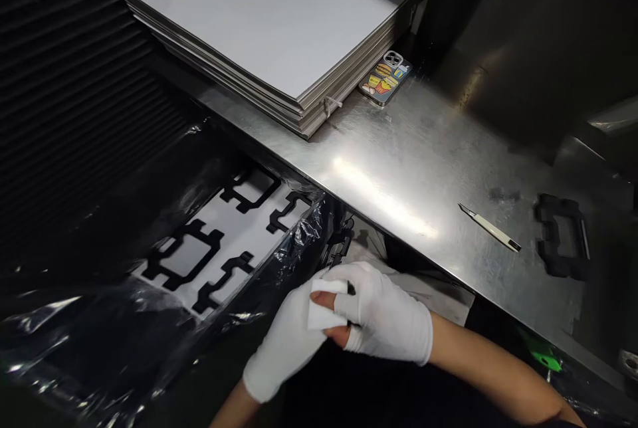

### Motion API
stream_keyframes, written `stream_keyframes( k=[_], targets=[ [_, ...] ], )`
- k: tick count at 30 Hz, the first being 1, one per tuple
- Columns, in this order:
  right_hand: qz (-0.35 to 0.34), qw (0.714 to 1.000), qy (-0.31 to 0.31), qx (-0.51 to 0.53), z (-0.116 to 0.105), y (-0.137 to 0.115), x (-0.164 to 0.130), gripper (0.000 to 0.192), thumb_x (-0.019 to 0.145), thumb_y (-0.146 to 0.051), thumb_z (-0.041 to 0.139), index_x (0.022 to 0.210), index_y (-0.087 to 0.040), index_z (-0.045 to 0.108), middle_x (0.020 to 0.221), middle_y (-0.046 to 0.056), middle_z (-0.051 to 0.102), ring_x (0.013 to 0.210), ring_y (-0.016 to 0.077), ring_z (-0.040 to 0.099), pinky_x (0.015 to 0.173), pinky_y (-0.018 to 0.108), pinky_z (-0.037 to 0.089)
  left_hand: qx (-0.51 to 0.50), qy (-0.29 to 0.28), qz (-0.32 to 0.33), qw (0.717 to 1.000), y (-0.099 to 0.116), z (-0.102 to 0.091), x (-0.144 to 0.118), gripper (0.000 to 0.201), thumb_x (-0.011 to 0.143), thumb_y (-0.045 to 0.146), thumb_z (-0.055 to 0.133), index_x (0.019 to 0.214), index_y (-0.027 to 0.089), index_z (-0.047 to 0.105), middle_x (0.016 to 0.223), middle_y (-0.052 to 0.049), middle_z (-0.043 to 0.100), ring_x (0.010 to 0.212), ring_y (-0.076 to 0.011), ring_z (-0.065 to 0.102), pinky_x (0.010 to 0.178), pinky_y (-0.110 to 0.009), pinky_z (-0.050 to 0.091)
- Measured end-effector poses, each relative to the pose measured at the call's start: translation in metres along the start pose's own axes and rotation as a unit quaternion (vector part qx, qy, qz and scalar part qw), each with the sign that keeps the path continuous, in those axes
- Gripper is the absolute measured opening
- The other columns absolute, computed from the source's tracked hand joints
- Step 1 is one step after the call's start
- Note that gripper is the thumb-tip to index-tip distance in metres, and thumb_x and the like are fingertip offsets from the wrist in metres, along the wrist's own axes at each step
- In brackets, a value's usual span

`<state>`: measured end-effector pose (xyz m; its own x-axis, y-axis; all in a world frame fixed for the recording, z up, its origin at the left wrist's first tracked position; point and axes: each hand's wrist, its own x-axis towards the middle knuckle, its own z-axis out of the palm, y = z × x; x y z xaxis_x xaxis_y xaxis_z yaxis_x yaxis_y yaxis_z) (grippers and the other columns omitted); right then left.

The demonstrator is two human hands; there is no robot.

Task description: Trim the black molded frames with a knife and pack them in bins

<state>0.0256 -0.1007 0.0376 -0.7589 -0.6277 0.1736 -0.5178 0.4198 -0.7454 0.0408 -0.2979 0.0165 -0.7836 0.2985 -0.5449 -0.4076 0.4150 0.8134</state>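
In front of my body my two white-gloved hands meet. My right hand (386,315) is closed on a small white pad (319,317), its bare fingertips pressed against the pad's face. From the lower left my left hand (286,345) comes up against it, with its fingers curled behind the pad and mostly hidden. A dark sliver shows between the hands, too small to name. To their left, black cut-out frames (199,252) lie on a white sheet (226,232) inside black plastic.
A metal table (399,149) bears a tall stack of white sheets (269,16), a phone (385,78) in a patterned case, a craft knife (491,228) with its blade out and another black frame (563,235). Ribbed black material (64,49) is at left. A green object (545,358) sits lower right.
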Motion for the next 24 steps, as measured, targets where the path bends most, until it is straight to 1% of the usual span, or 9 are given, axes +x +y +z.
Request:
stream_keyframes(
  k=[2, 5, 9, 13, 16, 18, 21, 23, 24],
  targets=[
    [0.028, 0.999, 0.005, -0.014, -0.001, -0.001, 0.000, 0.037, 0.105, -0.023, 0.067, 0.140, -0.018, 0.059, 0.127, 0.013, 0.070, 0.112, 0.0236, 0.068, 0.096, 0.040, 0.063, 0.012, 0.006, -0.020, 1.000, 0.001, 0.001, 0.000, 0.012, 0.080, 0.033, 0.062, 0.086, 0.023, 0.066, 0.078, -0.003, 0.072, 0.075, -0.0234, 0.068, 0.065, -0.031, 0.054],
    [0.096, 0.994, 0.050, -0.034, -0.005, -0.002, -0.001, 0.039, 0.103, -0.025, 0.071, 0.140, -0.021, 0.062, 0.136, 0.014, 0.066, 0.123, 0.0286, 0.066, 0.100, 0.045, 0.063, 0.027, 0.024, -0.035, 0.999, 0.001, 0.003, 0.001, 0.010, 0.077, 0.026, 0.059, 0.084, 0.023, 0.065, 0.075, -0.001, 0.071, 0.076, -0.0233, 0.068, 0.069, -0.032, 0.055],
    [0.028, 1.000, -0.006, -0.004, -0.007, -0.002, 0.000, 0.031, 0.104, -0.028, 0.070, 0.134, -0.021, 0.064, 0.126, 0.010, 0.070, 0.111, 0.0219, 0.068, 0.098, 0.039, 0.063, -0.027, 0.009, 0.001, 1.000, -0.002, 0.002, 0.001, 0.020, 0.077, 0.029, 0.062, 0.094, 0.021, 0.071, 0.087, -0.005, 0.078, 0.088, -0.0273, 0.074, 0.080, -0.036, 0.059],
    [0.068, 0.993, 0.035, -0.091, -0.004, 0.001, 0.002, 0.028, 0.108, -0.023, 0.063, 0.135, -0.017, 0.061, 0.129, 0.016, 0.067, 0.115, 0.0269, 0.067, 0.097, 0.046, 0.062, 0.004, 0.009, -0.045, 0.999, -0.007, 0.001, 0.001, 0.018, 0.073, 0.022, 0.057, 0.087, 0.023, 0.068, 0.082, -0.002, 0.075, 0.078, -0.0237, 0.071, 0.072, -0.033, 0.056],
    [0.011, 1.000, -0.008, -0.020, 0.000, -0.001, 0.007, 0.030, 0.105, -0.027, 0.068, 0.133, -0.017, 0.062, 0.129, 0.013, 0.068, 0.113, 0.0231, 0.068, 0.096, 0.038, 0.063, -0.027, 0.008, -0.011, 1.000, -0.009, 0.004, 0.002, 0.013, 0.075, 0.029, 0.062, 0.086, 0.023, 0.066, 0.079, -0.002, 0.073, 0.075, -0.0236, 0.068, 0.071, -0.034, 0.057],
    [0.011, 1.000, -0.027, -0.002, -0.003, -0.005, 0.012, 0.017, 0.107, -0.024, 0.064, 0.123, -0.019, 0.065, 0.115, 0.008, 0.071, 0.099, 0.0194, 0.068, 0.089, 0.035, 0.063, -0.021, 0.008, -0.011, 1.000, -0.009, 0.006, 0.003, 0.011, 0.075, 0.031, 0.063, 0.083, 0.024, 0.065, 0.077, -0.003, 0.072, 0.074, -0.0243, 0.068, 0.072, -0.035, 0.058],
    [0.091, 0.993, 0.049, -0.048, -0.021, -0.004, 0.010, 0.014, 0.113, -0.028, 0.056, 0.119, -0.021, 0.066, 0.109, 0.007, 0.070, 0.092, 0.0204, 0.068, 0.082, 0.037, 0.063, -0.022, -0.008, -0.040, 0.999, -0.005, 0.001, -0.003, 0.027, 0.070, 0.021, 0.057, 0.092, 0.024, 0.071, 0.092, -0.006, 0.078, 0.087, -0.0267, 0.073, 0.088, -0.040, 0.061],
    [0.115, 0.979, 0.140, -0.088, -0.041, 0.005, -0.006, 0.024, 0.113, -0.040, 0.057, 0.130, -0.025, 0.066, 0.124, 0.010, 0.069, 0.107, 0.0249, 0.069, 0.088, 0.041, 0.063, -0.045, -0.042, -0.034, 0.998, 0.000, -0.014, -0.012, 0.031, 0.069, 0.020, 0.058, 0.095, 0.024, 0.076, 0.113, -0.009, 0.080, 0.109, -0.0305, 0.075, 0.109, -0.046, 0.057],
    [0.131, 0.966, 0.186, -0.121, -0.051, 0.013, -0.018, 0.030, 0.112, -0.045, 0.059, 0.136, -0.027, 0.064, 0.132, 0.011, 0.067, 0.116, 0.0279, 0.068, 0.093, 0.045, 0.063, -0.054, -0.056, -0.028, 0.997, 0.003, -0.025, -0.017, 0.024, 0.073, 0.023, 0.061, 0.091, 0.025, 0.077, 0.121, -0.010, 0.080, 0.119, -0.0331, 0.072, 0.116, -0.049, 0.053]
  ],
)
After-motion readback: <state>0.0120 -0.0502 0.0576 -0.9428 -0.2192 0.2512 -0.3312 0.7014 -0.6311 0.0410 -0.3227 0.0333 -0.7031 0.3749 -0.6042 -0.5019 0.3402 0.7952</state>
